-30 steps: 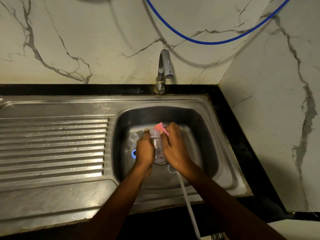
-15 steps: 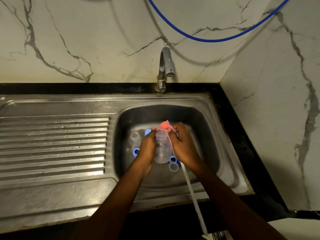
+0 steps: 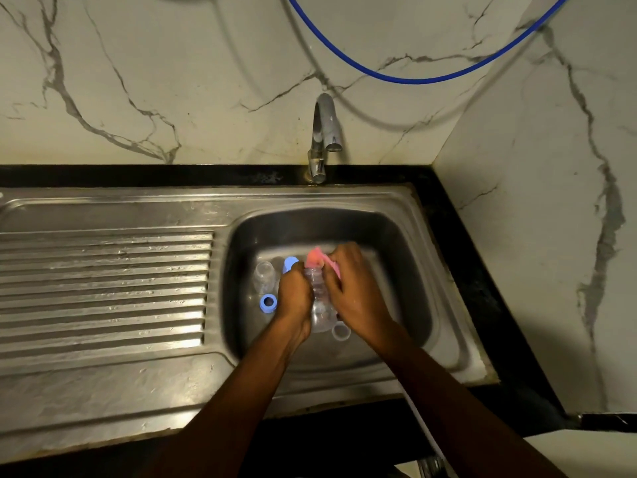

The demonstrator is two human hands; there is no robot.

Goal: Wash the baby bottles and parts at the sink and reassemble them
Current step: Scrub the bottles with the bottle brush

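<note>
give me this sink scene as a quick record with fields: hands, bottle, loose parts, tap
left hand: grips the clear bottle by its side
right hand: holds a pink scrubber at the bottle's neck
bottle position: over the basin, between both hands, neck pointing away from the person
loose parts in basin: blue ring, blue cap, clear cap, clear ring
tap: no stream visible
drainboard: ribbed, left of the basin

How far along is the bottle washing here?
Done: nothing looks reassembled yet. In hand: the left hand grips a clear bottle; the right hand works a pink cloth at its neck. Left: blue ring, blue cap and clear ring lie loose in the sink.
</note>
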